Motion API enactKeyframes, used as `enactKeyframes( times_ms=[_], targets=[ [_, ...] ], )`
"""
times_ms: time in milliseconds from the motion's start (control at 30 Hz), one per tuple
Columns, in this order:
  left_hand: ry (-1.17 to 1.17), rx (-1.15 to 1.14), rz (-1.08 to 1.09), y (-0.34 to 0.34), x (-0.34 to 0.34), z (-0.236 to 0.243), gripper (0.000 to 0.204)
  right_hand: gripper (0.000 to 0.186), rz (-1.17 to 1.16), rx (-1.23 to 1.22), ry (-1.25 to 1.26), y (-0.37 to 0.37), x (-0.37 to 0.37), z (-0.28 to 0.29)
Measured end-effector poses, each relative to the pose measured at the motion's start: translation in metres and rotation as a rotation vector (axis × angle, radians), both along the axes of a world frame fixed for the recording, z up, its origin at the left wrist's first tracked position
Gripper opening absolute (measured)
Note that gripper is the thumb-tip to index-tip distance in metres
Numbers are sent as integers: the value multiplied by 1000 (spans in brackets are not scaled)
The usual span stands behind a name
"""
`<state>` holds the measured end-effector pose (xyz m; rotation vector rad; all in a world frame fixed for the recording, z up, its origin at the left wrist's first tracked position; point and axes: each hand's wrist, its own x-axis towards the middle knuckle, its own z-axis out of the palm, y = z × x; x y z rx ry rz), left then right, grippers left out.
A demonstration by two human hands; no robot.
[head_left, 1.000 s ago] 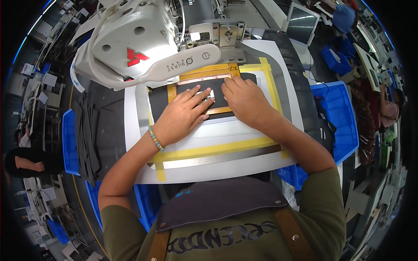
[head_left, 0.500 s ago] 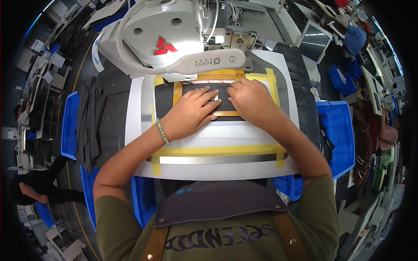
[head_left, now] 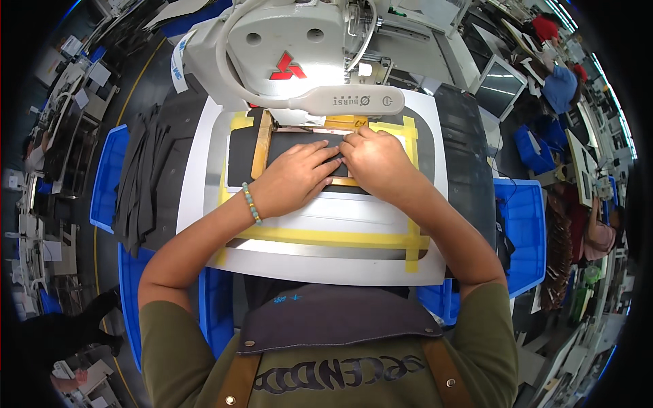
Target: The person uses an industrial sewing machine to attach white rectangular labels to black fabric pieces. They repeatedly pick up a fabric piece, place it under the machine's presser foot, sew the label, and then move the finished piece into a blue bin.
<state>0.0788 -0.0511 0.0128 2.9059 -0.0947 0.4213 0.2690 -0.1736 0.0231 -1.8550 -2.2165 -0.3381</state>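
Observation:
A black fabric piece (head_left: 240, 158) lies under a yellow-brown rectangular frame (head_left: 260, 149) on a white board (head_left: 197, 228) edged with yellow tape. Across the fabric inside the frame, my left hand (head_left: 291, 171) rests palm down, fingers stretched out. My right hand (head_left: 375, 160) sits beside it, fingers curled and drawn together close to my left fingertips. What those right fingers hold or press, if anything, is hidden beneath them. A bead bracelet (head_left: 251, 204) circles my left wrist.
A white sewing machine head (head_left: 292, 41) with a lamp (head_left: 350, 100) stands just beyond my hands. Dark fabric strips (head_left: 139, 183) hang at left. Blue bins (head_left: 527, 234) flank the table. A screen (head_left: 502, 81) stands at far right. Other people are farther off.
The view has shifted, so the machine sits farther right and the board farther left in it. My right fingers are now beside my left fingertips, and the small white label seen there is covered.

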Motion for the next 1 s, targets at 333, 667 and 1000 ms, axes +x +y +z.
enactKeyframes(
  times_ms=[333,667,1000],
  targets=[
    [-10,-18,84,-8,6,1,34,28,17,-22,27,1,4,-2],
    [-17,-51,124,-12,9,0,31,34,141,16,151,-20,22,4],
    [17,-84,198,7,-18,17,27,24,248,-25,356,-51,18,20]
  ],
)
